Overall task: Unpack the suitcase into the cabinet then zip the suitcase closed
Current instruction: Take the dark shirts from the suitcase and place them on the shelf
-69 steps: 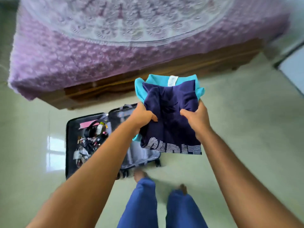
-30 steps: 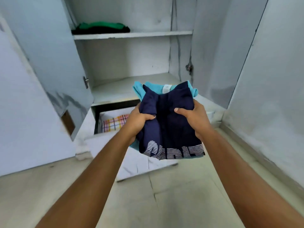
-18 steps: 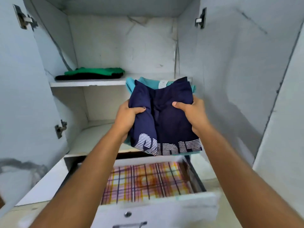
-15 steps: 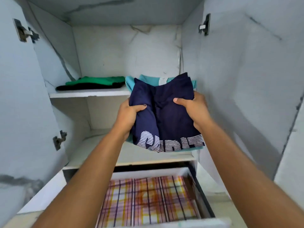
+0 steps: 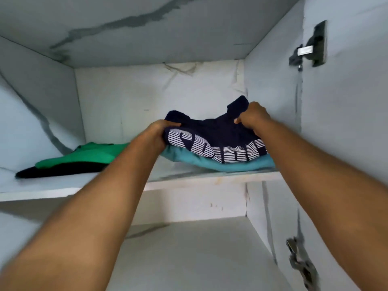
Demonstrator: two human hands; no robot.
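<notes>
Both hands grip the folded navy shirt [image 5: 212, 133] lying on a teal garment [image 5: 220, 164], at the upper shelf's [image 5: 189, 181] right front edge. The left hand [image 5: 157, 133] pinches its left end, and the right hand [image 5: 254, 118] curls over its far right corner. A green garment [image 5: 92, 154] lies toward the shelf's left side.

We see our left hand [image 5: 157, 133] and right hand [image 5: 253, 117] gripping the folded navy shirt [image 5: 214, 137] atop the teal garment [image 5: 220, 163] on the upper shelf [image 5: 189, 178], with green and black folded clothes [image 5: 84, 159] left of our left hand.
</notes>
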